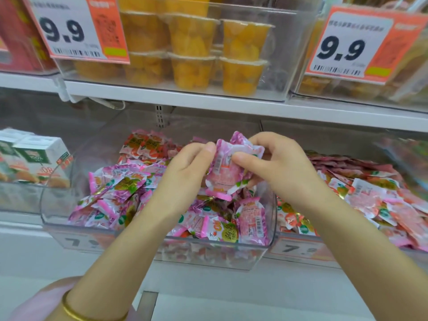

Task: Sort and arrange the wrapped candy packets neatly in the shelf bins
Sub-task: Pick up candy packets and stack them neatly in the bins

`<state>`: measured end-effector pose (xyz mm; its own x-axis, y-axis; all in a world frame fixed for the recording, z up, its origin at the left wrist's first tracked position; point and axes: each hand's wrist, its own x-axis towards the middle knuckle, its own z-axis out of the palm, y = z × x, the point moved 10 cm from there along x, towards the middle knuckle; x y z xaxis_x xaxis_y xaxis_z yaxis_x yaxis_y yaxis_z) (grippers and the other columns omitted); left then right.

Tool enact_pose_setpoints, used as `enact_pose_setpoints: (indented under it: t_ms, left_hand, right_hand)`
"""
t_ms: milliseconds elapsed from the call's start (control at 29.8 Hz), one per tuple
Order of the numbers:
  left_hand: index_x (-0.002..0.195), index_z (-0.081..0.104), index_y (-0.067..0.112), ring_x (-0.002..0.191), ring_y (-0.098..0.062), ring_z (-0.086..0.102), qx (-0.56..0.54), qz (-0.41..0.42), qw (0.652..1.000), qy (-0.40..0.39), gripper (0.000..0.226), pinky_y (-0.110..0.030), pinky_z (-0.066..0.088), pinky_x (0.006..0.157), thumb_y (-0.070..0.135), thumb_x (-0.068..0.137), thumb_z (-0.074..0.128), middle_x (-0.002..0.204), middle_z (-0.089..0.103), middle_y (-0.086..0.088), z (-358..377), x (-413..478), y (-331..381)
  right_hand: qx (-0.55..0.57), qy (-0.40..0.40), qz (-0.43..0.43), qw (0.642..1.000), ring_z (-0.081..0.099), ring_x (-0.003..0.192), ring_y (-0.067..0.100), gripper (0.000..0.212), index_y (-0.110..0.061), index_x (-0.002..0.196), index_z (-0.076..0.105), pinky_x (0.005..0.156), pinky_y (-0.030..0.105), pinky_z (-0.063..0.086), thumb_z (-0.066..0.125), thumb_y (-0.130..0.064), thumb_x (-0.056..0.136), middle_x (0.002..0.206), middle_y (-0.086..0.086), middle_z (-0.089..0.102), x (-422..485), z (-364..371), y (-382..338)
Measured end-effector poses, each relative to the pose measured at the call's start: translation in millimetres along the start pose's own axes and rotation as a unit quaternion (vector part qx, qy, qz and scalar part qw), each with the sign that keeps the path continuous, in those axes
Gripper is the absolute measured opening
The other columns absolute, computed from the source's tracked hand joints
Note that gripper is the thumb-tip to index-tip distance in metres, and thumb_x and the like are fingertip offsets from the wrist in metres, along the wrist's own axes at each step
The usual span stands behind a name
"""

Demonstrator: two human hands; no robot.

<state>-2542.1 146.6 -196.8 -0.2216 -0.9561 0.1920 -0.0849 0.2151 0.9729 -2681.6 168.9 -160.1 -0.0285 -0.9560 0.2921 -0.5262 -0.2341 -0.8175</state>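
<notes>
Pinching a small bunch of pink candy packets (228, 167) from both sides, your left hand (188, 165) and right hand (281, 163) have thumbs and fingers curled tight on it, just above the middle bin (208, 257). How many packets it holds is hard to tell; at least two overlap. It stands roughly upright, long axis top to bottom, barcode side towards you. Two bins hold candy: the middle one pink, the right bin (298, 250) redder packets, cut off at the edge. Your forearms cover part of both front labels (76, 243). Two 9.9 price tags (76, 28) hang above.
</notes>
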Motion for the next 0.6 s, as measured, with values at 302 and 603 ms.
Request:
enact_pose_setpoints:
  t_ms: [302, 603]
  left_hand:
    - [0.1, 0.06, 0.019, 0.077, -0.009, 0.068, -0.017, 0.042, 0.996, -0.079, 0.012, -0.02, 0.051, 0.066, 0.013, 0.09, 0.058, 0.087, 0.073, -0.001, 41.8, 1.5, 9.2]
    - [0.082, 0.06, 0.029, 0.117, -0.014, 0.054, 0.043, 0.226, 0.972, -0.049, 0.032, -0.039, 0.043, 0.098, -0.002, 0.078, 0.066, 0.116, 0.062, 0.011, 54.2, -1.7, 45.1]
  right_hand:
    - [0.172, -0.038, 0.112, 0.978, 0.065, 0.062, 0.014, 0.016, -0.01, 0.103, 0.062, 0.051, 0.027, 0.055, 0.062, -0.011, 0.087, 0.085, 0.009, 0.066, -16.8, -18.1, 32.3]
    - [0.329, -0.015, 0.231, 0.915, 0.065, 0.055, 0.018, 0.009, -0.003, 0.083, 0.053, 0.045, 0.027, 0.053, 0.051, 0.001, 0.091, 0.073, 0.013, 0.06, -25.7, -28.0, 63.3]
